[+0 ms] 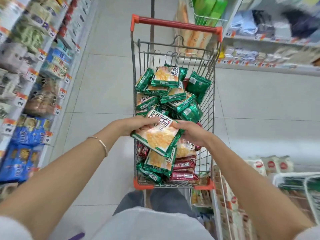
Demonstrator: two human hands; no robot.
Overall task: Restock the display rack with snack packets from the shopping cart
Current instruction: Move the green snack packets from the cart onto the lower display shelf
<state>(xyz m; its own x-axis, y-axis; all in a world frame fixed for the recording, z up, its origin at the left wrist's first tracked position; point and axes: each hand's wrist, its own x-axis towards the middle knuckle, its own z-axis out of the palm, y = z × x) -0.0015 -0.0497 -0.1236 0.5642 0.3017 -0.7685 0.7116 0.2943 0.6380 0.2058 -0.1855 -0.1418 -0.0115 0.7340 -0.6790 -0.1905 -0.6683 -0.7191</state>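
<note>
Shop aisle: our left hand (pixel 136 125) and right hand (pixel 189 133) grip one snack packet (pixel 155 138) over the loaded shopping cart (pixel 176 25), probably barely started.

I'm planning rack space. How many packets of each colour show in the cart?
Green packets: at least 10
Red packets: at least 3
Total: at least 13; more lie buried underneath.

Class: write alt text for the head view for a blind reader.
The left hand and right hand grip a green snack packet above a cart heaped with green packets and red packets. Stocked shelves line the aisle on both sides.
</note>
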